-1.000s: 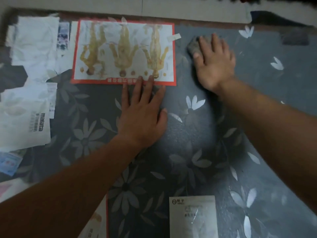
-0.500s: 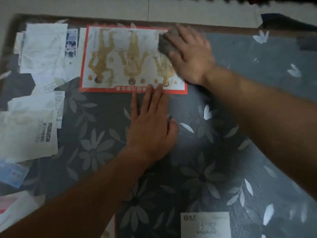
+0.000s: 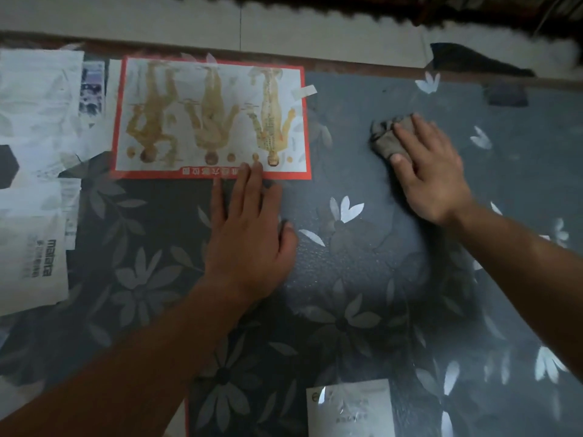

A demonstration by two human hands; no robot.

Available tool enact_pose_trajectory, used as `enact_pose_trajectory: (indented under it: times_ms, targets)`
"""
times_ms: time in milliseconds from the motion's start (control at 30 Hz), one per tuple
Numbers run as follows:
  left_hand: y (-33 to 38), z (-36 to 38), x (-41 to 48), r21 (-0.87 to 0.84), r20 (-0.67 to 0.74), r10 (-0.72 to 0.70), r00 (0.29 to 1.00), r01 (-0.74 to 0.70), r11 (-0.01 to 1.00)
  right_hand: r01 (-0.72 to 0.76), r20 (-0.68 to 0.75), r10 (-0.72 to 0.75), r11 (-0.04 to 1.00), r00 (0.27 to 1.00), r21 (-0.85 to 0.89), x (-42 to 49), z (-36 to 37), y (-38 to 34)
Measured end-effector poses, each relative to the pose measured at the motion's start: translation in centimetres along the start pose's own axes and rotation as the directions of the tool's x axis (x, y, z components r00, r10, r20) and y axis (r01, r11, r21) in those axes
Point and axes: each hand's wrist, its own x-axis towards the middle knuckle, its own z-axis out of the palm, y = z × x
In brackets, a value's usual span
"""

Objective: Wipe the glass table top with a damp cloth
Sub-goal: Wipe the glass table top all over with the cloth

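Now the cloth (image 3: 388, 137) lies bunched under the right hand's (image 3: 426, 165) fingers, pressed onto the table (image 3: 362, 263), poking out ahead and leftward; left hand (image 3: 249, 234) is well apart, flat, fingers together, holding nothing

Glossy glass table top (image 3: 362, 253), rough cloth (image 3: 386, 138)

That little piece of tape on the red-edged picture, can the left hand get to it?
Not really, I think. The left hand is flat on the glass table top just below the picture, but the tape looks like it lies under the glass, so the fingers would only touch glass.
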Motion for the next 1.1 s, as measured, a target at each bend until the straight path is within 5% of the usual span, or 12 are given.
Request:
enact_pose_trajectory:
  times_ms: [167, 267, 400, 467, 600, 767, 833, 967, 1100]
  targets:
    - [-0.2, 0.3, 0.0, 0.052, 0.022, 0.019, 1.000, -0.020, 0.998, -0.342, -0.054, 0.343, 0.939, 0.938, 0.030, 6.9, -0.1, -0.7]
    - [-0.3, 0.5, 0.0, 0.062, 0.012, 0.031, 0.999, -0.032, 0.998, -0.175, -0.046, 0.175, 0.985, 0.984, 0.006, 7.7, 0.6, -3.7]
    - [-0.2, 0.5, -0.1, 0.069, 0.005, 0.030, 1.000, -0.031, 0.997, 0.296, 0.065, -0.294, 0.955, 0.954, -0.021, 2.8, 1.5, -5.5]
    - [-0.1, 0.5, -0.2, 0.074, 0.005, 0.029, 1.000, -0.029, 0.997, 0.265, 0.088, -0.265, 0.964, 0.960, 0.007, 3.7, 1.1, -4.9]
    - [-0.2, 0.6, -0.1, 0.076, 0.007, 0.024, 1.000, -0.024, 0.997, -0.054, 0.025, 0.054, 0.998, 0.998, 0.019, 5.2, 1.4, -7.0]
    - [-0.2, 0.4, -0.2, 0.079, 0.035, 0.007, 0.999, -0.009, 0.997, 0.440, 0.123, -0.440, 0.898, 0.890, 0.024, -4.0, 2.0, -7.2]
    - [-0.1, 0.3, -0.2, 0.086, 0.054, -0.004, 0.999, 0.000, 0.996, 0.372, 0.116, -0.373, 0.928, 0.921, 0.027, -4.1, 1.3, -4.6]
    - [-0.1, -0.3, -0.1, 0.076, 0.123, -0.028, 0.992, 0.019, 0.997, 0.013, 0.109, -0.016, 1.000, 0.994, 0.027, -4.3, 0.5, -3.7]
    - [-0.1, -2.2, -0.3, -0.039, 0.204, -0.018, 0.979, 0.026, 0.999, 0.370, 0.102, -0.374, 0.927, 0.922, 0.056, -13.7, 2.4, -7.4]
